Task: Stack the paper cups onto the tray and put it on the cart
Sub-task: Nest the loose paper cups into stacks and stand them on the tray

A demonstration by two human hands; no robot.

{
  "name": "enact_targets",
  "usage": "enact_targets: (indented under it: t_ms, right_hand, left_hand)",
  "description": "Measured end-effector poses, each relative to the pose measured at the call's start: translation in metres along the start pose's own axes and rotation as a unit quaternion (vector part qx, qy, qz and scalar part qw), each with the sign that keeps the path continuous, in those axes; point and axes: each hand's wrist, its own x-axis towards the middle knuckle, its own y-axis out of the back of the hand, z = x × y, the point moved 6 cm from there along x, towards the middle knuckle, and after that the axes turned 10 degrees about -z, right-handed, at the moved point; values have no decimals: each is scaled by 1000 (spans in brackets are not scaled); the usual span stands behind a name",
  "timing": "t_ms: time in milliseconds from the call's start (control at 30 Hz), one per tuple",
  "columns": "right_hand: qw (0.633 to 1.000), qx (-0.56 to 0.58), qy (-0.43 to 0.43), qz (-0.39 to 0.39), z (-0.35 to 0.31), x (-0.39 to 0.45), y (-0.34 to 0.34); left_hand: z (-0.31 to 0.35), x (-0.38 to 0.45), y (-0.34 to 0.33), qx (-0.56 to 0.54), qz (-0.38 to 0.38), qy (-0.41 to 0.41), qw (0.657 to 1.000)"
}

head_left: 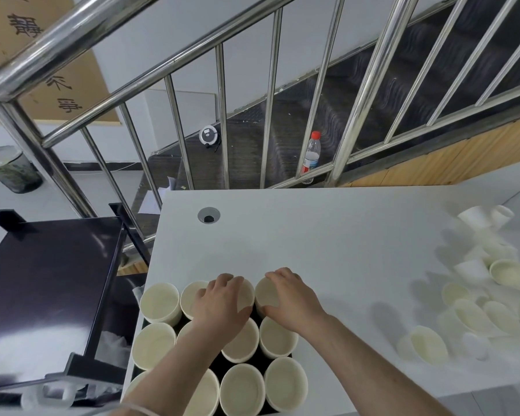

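Several upright white paper cups (pixel 159 301) stand packed in rows on a black tray (pixel 219 360) at the near left of the white table (pixel 327 241). My left hand (pixel 222 304) grips the rim of a cup in the far row. Beside it, my right hand (pixel 288 298) holds the far-right cup (pixel 266 292) of that row, fingers over its rim and thumb on its near side. A loose pile of more paper cups (pixel 487 298) lies on the table's right side. The black cart (pixel 48 295) stands left of the table.
A steel stair railing (pixel 222 115) runs behind the table, with dark stairs and a plastic bottle (pixel 312 156) beyond it. A cable hole (pixel 208 215) sits in the tabletop at the far left. A bin (pixel 9 169) stands on the floor at left.
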Motion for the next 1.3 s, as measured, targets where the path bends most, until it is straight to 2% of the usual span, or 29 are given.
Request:
enact_targets:
  t_ms: [333,633,900,1300]
  right_hand:
    - [1000,10,5,19,-2,-12,13]
    - [998,-7,22,62,24,-64,46]
    - [995,-17,8,101,101,-142,80]
    - [990,-16,-55,131,257,-245,113]
  left_hand:
    - [12,-11,9,-7,14,0,1000]
    - [75,-38,26,-15,57,-50,997]
    - [174,-59,8,-4,51,-93,994]
    - [338,-77,-44,-2,51,-140,989]
